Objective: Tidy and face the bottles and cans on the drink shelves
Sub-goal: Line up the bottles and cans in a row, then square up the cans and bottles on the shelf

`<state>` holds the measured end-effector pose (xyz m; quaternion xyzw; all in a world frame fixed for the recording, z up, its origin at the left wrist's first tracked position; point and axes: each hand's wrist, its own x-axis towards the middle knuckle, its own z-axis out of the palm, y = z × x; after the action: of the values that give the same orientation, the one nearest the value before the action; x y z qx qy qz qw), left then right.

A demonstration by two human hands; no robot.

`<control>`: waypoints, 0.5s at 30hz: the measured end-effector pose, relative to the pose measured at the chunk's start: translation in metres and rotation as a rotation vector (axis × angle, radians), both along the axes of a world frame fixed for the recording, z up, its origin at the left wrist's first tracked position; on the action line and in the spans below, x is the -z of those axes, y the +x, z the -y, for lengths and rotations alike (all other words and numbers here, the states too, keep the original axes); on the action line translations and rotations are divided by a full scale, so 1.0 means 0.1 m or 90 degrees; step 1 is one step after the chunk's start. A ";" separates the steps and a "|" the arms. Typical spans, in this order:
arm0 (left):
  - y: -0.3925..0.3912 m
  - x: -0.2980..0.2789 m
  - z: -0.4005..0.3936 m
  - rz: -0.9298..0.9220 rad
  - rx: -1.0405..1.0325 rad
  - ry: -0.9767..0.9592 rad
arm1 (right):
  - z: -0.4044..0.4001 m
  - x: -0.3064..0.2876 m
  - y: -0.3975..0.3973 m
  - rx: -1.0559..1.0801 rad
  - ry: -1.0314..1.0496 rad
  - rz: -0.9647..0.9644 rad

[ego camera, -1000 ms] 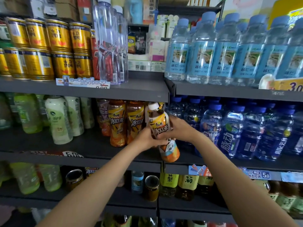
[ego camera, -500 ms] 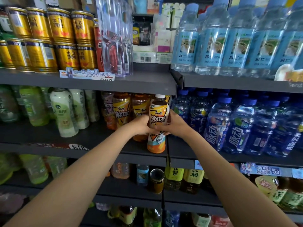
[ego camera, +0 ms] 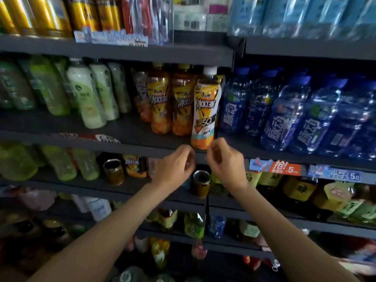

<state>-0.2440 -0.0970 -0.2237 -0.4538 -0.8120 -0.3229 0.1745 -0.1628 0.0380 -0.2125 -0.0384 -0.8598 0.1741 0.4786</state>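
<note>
Bottles and cans fill every level of the dark grey drink shelves (ego camera: 126, 52). One iced tea bottle (ego camera: 205, 110) with a white cap and an orange and white label stands upright at the front edge of the middle shelf, at the right end of the left bay, and its label faces outward. Just to its left stand two more orange tea bottles (ego camera: 171, 102), set a little further back. To its right, in the next bay, there is a row of blue drink bottles (ego camera: 284, 112). On the left part of the same shelf are pale green bottles (ego camera: 85, 94), some of them deeper in the shelf than others.

Both hands are in front of the shelf edge just below the white-capped bottle, and they hold nothing. The left hand (ego camera: 175, 165) has its fingers loosely curled, close under the bottle's base on the left side. The right hand (ego camera: 224, 159) is also loosely curled, and its fingertips are very near to the bottom of the bottle; I cannot tell if they touch it.

On the top shelf there are gold cans (ego camera: 40, 15) at the left and light blue water bottles (ego camera: 301, 15) at the right. Below the hands, a lower shelf carries a small dark jar (ego camera: 201, 183) and more green and yellow drinks. Price tags (ego camera: 274, 166) hang on the shelf edge at the right.
</note>
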 end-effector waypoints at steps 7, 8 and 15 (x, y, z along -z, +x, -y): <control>-0.01 0.64 0.17 0.251 -0.023 -0.485 | 0.07 1.10 -0.19 0.052 0.033 0.673; -0.03 0.67 0.17 0.271 -0.024 -0.493 | 0.05 1.15 -0.25 0.079 0.037 0.682; -0.12 0.86 0.08 0.314 -0.042 -0.506 | -0.03 1.43 -0.52 0.182 0.017 0.609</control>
<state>-0.2556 -0.1049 -0.3102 -0.3691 -0.9039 -0.0792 -0.2012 -0.2153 0.0409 -0.3553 -0.2252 -0.9712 0.0584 0.0505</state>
